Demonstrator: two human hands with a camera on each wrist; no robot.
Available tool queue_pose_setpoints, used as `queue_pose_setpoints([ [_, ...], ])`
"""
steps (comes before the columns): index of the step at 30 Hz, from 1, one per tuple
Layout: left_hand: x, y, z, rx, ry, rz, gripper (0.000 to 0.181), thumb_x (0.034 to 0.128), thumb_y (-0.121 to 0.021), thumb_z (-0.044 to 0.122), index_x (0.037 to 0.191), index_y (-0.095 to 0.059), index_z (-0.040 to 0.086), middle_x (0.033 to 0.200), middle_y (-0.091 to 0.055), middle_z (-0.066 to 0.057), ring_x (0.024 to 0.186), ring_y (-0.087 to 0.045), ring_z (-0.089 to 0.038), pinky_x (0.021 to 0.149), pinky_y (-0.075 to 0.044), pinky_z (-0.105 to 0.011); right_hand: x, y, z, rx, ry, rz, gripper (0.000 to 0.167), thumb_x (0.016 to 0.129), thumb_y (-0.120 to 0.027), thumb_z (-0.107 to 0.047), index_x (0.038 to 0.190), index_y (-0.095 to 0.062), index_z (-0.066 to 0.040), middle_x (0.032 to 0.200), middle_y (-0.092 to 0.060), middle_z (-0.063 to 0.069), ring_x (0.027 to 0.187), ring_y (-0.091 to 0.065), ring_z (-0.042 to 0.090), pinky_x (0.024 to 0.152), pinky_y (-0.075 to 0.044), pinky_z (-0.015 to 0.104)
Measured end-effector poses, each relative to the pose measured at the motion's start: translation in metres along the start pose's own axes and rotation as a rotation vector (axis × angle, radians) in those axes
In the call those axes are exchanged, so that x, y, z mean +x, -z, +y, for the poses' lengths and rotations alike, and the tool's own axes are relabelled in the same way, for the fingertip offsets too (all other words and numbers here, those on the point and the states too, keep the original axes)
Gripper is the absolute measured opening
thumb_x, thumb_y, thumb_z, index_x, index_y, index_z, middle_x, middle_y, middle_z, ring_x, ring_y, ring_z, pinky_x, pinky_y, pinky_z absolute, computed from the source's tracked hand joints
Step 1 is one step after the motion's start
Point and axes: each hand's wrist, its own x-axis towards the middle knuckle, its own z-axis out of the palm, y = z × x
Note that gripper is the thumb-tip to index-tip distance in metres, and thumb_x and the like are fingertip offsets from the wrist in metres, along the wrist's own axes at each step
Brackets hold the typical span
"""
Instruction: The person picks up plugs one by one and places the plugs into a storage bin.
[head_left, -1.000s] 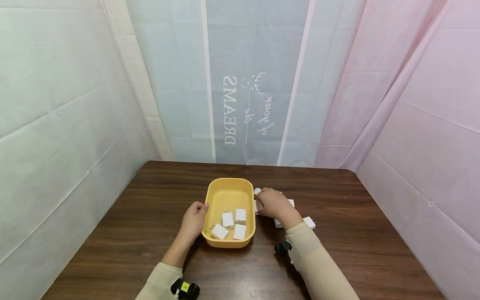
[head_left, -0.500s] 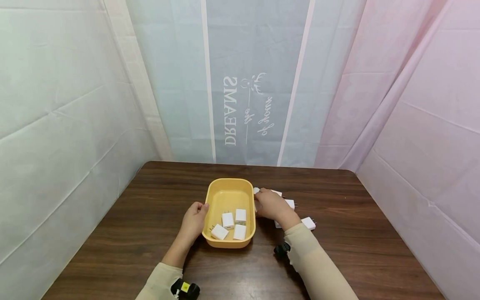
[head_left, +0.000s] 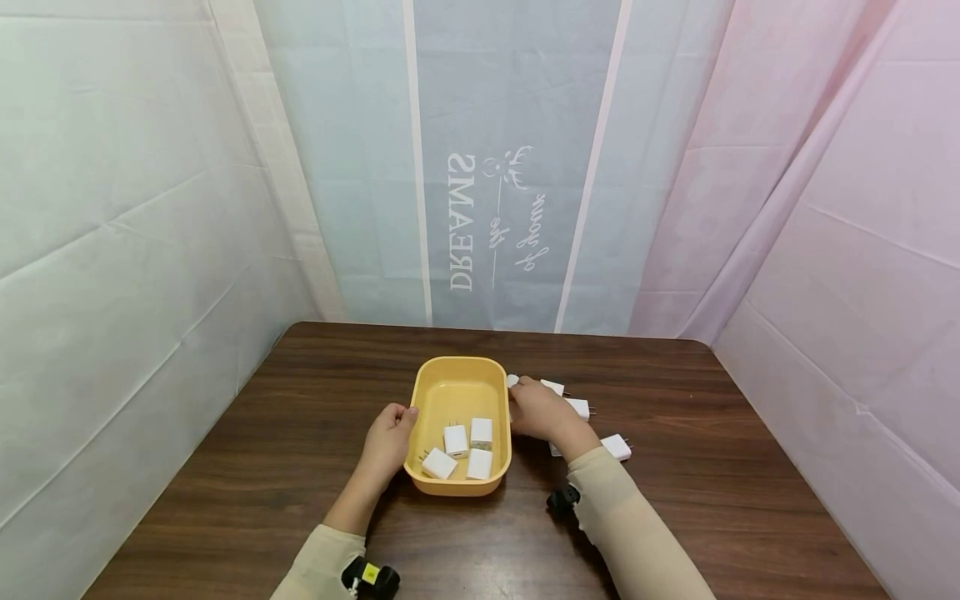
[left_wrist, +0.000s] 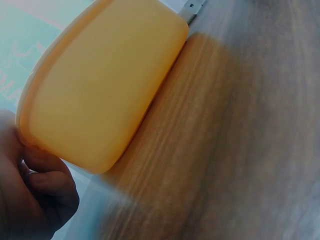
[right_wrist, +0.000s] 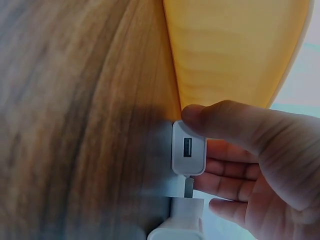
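On the brown wood table [head_left: 225, 500] sits a yellow, round-cornered plastic tub [head_left: 461, 400]. Four white boxy plastic chargers [head_left: 455, 442] lie in its near half, and more chargers [head_left: 617, 447] lie to its right.

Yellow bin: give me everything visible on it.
The yellow bin is an open-topped, rounded rectangle with smooth walls that look like plastic and a thin rim. It stands upright on the wood-grain table, its longer sides running away from the person. Four white USB chargers lie inside toward the near end; the far part of its floor is bare. The left hand grips its left rim. The right hand is beside its right wall; contact there is unclear.
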Motion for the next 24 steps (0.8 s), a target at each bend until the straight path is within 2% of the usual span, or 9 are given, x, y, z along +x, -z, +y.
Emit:
queue_pose_setpoints([
  [7, 0.0, 0.0, 0.001, -0.008, -0.001, 0.001, 0.03, 0.11, -0.048, 0.03, 0.105, -0.057, 0.002, 0.077, -0.057, -0.007, 0.064, -0.058, -0.018, 0.055, -0.049, -0.028, 0.002, -0.001, 0.002, -0.021, 0.007, -0.004, 0.045, 0.085, -0.082, -0.039, 0.119, -0.071, -0.01, 0.106, -0.063, 0.006, 0.093, -0.063, 0.023, 0.086, -0.056, 0.043],
  [16, 0.0, 0.0, 0.002, -0.007, -0.001, 0.001, 0.03, 0.1096, -0.049, 0.03, 0.105, -0.058, 0.001, 0.078, -0.058, -0.008, 0.065, -0.059, -0.018, 0.056, -0.05, -0.029, 0.002, 0.003, 0.006, -0.029, 0.023, 0.014, 0.044, 0.083, -0.082, -0.038, 0.115, -0.072, -0.009, 0.105, -0.062, 0.005, 0.092, -0.062, 0.02, 0.084, -0.056, 0.04],
  [21, -0.001, 0.0, 0.003, -0.001, 0.001, 0.002, 0.031, 0.1096, -0.049, 0.03, 0.107, -0.058, 0.0, 0.079, -0.059, -0.009, 0.065, -0.059, -0.019, 0.056, -0.05, -0.029, 0.0, 0.01, 0.007, -0.014, -0.003, 0.006, 0.044, 0.083, -0.081, -0.033, 0.118, -0.071, -0.009, 0.112, -0.062, 0.006, 0.096, -0.061, 0.02, 0.086, -0.056, 0.04],
  [24, -0.001, 0.0, 0.002, 0.006, 0.003, 0.006, 0.032, 0.1096, -0.049, 0.03, 0.107, -0.058, 0.0, 0.08, -0.059, -0.009, 0.066, -0.059, -0.019, 0.057, -0.051, -0.03, -0.002, 0.016, 0.006, 0.013, -0.023, 0.009, 0.042, 0.08, -0.082, -0.027, 0.115, -0.071, -0.008, 0.112, -0.061, 0.006, 0.092, -0.06, 0.02, 0.083, -0.056, 0.04],
])
